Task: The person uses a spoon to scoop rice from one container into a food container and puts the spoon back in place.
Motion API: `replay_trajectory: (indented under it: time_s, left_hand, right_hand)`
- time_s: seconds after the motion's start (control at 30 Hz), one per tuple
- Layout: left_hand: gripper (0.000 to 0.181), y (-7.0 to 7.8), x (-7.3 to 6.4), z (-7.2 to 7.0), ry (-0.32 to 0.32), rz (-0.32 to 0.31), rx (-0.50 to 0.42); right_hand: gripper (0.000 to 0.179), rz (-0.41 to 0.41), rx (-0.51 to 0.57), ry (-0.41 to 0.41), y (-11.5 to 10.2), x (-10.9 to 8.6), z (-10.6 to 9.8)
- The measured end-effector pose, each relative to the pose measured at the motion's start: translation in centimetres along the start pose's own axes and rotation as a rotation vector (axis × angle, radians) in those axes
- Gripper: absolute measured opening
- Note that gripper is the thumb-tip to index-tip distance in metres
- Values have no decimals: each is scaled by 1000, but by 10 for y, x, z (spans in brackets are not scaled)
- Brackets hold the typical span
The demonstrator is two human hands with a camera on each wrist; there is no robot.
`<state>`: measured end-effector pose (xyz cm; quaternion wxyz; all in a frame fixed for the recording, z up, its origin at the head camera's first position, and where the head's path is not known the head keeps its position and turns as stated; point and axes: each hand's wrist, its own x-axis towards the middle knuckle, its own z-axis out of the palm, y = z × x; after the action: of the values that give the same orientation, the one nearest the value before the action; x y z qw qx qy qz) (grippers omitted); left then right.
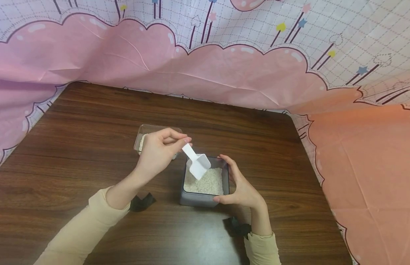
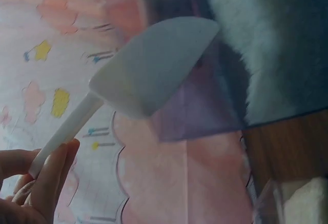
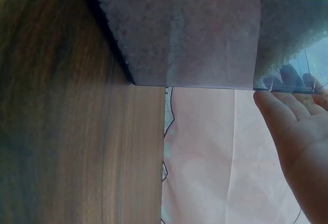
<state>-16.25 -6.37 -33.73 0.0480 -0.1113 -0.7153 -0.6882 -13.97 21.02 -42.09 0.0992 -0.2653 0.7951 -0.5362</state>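
My left hand (image 1: pixel 156 150) pinches the end of the handle of a white scoop (image 1: pixel 200 167) between thumb and fingers. The scoop's bowl hangs tilted over the left part of a smoky-grey see-through box (image 1: pixel 198 200), and no grains show in it. White rice-like grains (image 1: pixel 209 182) fill part of this box, heaped in a slope that shows through its wall in the right wrist view. With thumb at the near side and fingers at the far rim, my right hand (image 1: pixel 245 189) holds the box from the right. In the left wrist view the scoop (image 2: pixel 148 70) shows large.
Behind my left hand stands a small clear container (image 1: pixel 152 127) with white grains, partly hidden. Dark straps (image 1: pixel 142 202) lie by both wrists. The brown wooden table (image 1: pixel 92 121) ends at a patterned pink cloth (image 1: pixel 198 73) at the back and sides.
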Motion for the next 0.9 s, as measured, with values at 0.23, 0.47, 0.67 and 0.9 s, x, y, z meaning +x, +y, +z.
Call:
replay_trajectory:
  time_s: [0.23,0.47,0.67,0.9]
  left_hand:
    - [7,-17,-4,17,-25,67,56]
    - [10,-35,-3,21,-2,10,40]
    - [15,-47,0,19,25,-113,-87]
    - [16,-50,-1,18,50,-163,-208]
  right_hand:
    - [114,4,-15,1,0,-1,0]
    - [114,11,-22,5,-1,-1,0]
    - [114,15,-14,2,-2,-1,-1]
    - [113,16,-15,2,-2,-1,-2]
